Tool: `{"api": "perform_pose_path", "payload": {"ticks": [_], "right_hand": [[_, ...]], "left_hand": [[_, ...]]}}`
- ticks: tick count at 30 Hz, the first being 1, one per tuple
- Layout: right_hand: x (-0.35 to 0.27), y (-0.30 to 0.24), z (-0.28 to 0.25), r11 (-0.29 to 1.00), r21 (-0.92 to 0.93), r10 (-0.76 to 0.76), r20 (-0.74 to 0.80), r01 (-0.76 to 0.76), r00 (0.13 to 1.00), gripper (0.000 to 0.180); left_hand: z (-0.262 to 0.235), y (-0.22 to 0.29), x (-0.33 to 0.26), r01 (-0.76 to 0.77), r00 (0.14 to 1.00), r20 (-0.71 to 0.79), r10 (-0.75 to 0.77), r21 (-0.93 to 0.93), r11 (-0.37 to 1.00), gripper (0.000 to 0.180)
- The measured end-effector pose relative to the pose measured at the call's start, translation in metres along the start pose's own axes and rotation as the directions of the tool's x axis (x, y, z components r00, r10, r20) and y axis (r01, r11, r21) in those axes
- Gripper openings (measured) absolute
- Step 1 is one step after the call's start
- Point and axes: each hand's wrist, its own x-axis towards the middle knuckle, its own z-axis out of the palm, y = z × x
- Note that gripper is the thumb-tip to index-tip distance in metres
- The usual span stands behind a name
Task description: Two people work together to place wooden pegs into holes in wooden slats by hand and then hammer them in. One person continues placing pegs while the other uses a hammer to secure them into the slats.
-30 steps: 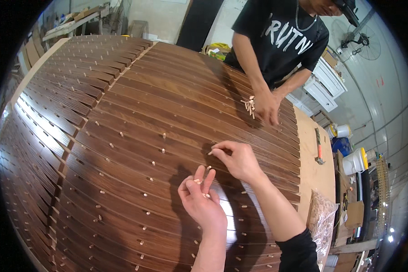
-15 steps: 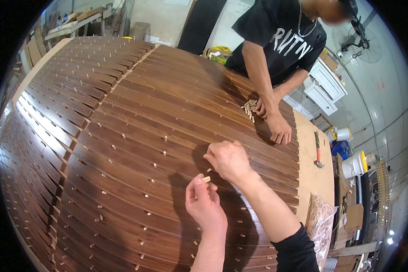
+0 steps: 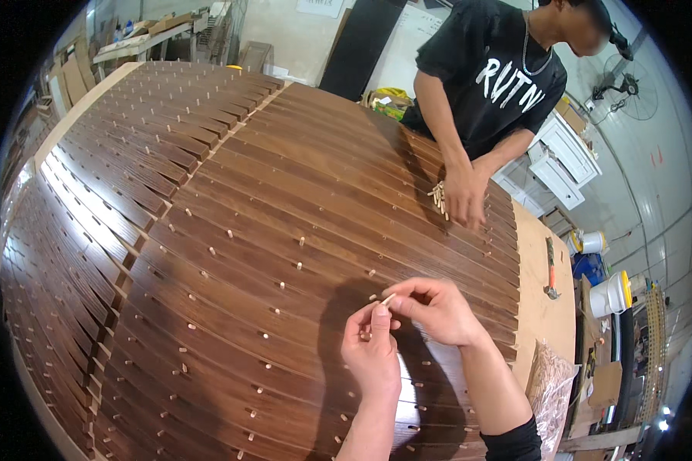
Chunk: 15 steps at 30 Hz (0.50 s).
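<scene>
My left hand (image 3: 373, 353) is closed, holding a small wooden dowel (image 3: 390, 300) between thumb and fingers. The thumb and forefinger of my right hand (image 3: 440, 313) pinch at the upper end of this dowel. Whether my left palm holds more dowels is hidden. Both hands are above dark brown wooden boards (image 3: 323, 177) laid side by side. Just beyond my fingertips, one dowel (image 3: 372, 272) stands up from a board. Rows of similar upright dowels (image 3: 282, 285) stand to the left.
Across the boards a co-worker's hands (image 3: 465, 192) are beside a small pile of dowels (image 3: 438, 200). A hammer (image 3: 551, 269) lies on the pale board (image 3: 542, 307) at the right. Nearer me is a clear plastic bag of dowels (image 3: 552, 392). White buckets (image 3: 611, 294) stand farther right.
My right hand has come back from the boards to meet my left at the dowel. An upright dowel now shows where it was. The co-worker's hands have drawn together, and the view has shifted slightly.
</scene>
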Motion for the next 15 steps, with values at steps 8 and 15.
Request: {"api": "perform_pose_path", "payload": {"ticks": [8, 15], "right_hand": [[0.068, 0.03, -0.022, 0.86, -0.509, -0.254, -0.39, 0.022, 0.885, 0.022], [0.076, 0.021, -0.013, 0.755, -0.656, -0.286, -0.354, -0.019, 0.89, 0.021]], "left_hand": [[0.009, 0.008, -0.004, 0.039, 0.999, 0.011, -0.039, 0.009, 0.999, 0.02], [0.006, 0.008, -0.004, 0.071, 0.997, -0.012, -0.071, 0.005, 0.997, 0.021]]}}
